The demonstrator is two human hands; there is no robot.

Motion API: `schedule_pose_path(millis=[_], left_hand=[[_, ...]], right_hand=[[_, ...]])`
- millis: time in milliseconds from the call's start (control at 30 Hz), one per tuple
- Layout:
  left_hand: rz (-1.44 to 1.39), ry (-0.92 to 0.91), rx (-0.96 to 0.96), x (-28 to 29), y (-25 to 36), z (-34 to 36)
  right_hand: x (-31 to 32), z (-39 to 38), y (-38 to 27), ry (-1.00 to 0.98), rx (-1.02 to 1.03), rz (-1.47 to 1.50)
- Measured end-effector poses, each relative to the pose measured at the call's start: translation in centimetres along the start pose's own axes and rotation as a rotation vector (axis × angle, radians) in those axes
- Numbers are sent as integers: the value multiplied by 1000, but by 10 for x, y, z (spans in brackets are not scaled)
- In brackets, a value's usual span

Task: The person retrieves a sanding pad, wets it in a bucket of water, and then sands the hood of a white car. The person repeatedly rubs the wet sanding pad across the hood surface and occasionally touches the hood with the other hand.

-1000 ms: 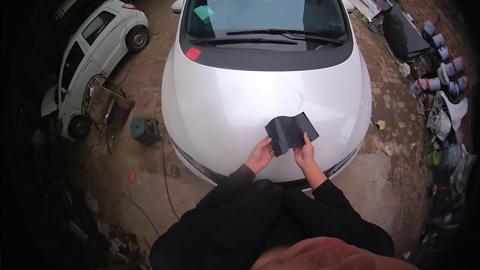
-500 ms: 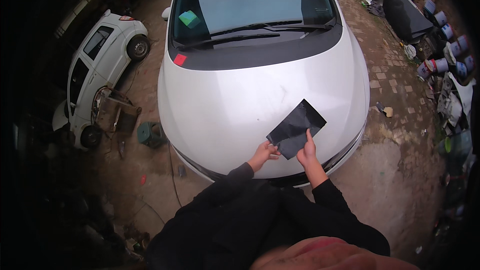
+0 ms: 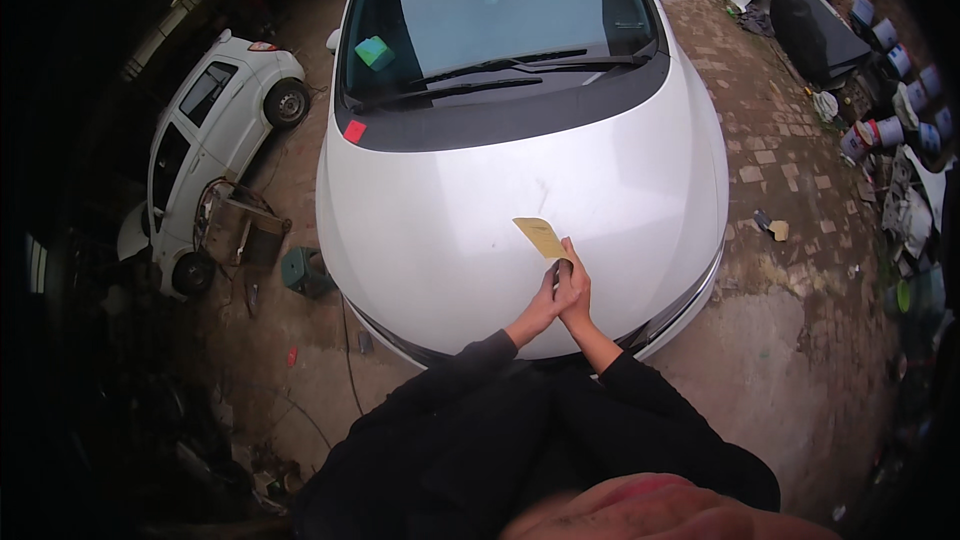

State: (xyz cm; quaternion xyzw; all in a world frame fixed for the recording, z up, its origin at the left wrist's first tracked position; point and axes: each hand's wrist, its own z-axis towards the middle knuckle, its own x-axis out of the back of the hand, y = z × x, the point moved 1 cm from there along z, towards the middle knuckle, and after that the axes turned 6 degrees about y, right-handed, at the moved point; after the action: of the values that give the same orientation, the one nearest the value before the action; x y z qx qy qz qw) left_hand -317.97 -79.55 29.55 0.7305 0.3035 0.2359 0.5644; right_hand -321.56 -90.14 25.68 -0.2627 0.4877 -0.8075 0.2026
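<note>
A sheet of sandpaper (image 3: pixel 541 236) is held up over the car's white hood (image 3: pixel 440 230), its yellowish backing with faint print facing me. The sheet curves where my fingers press it. My left hand (image 3: pixel 543 306) and my right hand (image 3: pixel 577 290) are close together at its lower end, both closed on it. The left fingers overlap the right hand, so part of the grip and the sheet's dark side are hidden. A small red piece (image 3: pixel 355 131) lies at the hood's upper left corner, below the windshield (image 3: pixel 490 0).
To the left stand a second white car (image 3: pixel 215 120), a green stool (image 3: pixel 303 272) and a metal-framed cart (image 3: pixel 240 225). A cable (image 3: pixel 349 350) runs along the ground. Paint buckets (image 3: pixel 878 132) and a dark panel (image 3: pixel 812 30) crowd the right side.
The sandpaper has gone from its wide dark face to a narrower yellowish one, bent or folded over. My hands have come together, the right one moving left.
</note>
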Motion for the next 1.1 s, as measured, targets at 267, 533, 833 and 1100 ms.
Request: schedule_pose_path(millis=[267,533,833,1100], left_hand=[[29,131,87,11,-16,13],[471,28,166,0,-14,6],[260,-104,-34,2,-13,-1],[281,267,81,153,-72,-46]], right_hand=[[-29,-23,28,-93,-836,816],[-2,-7,36,120,-1196,1020],[80,68,132,337,-1122,984],[183,208,117,601,-627,-327]])
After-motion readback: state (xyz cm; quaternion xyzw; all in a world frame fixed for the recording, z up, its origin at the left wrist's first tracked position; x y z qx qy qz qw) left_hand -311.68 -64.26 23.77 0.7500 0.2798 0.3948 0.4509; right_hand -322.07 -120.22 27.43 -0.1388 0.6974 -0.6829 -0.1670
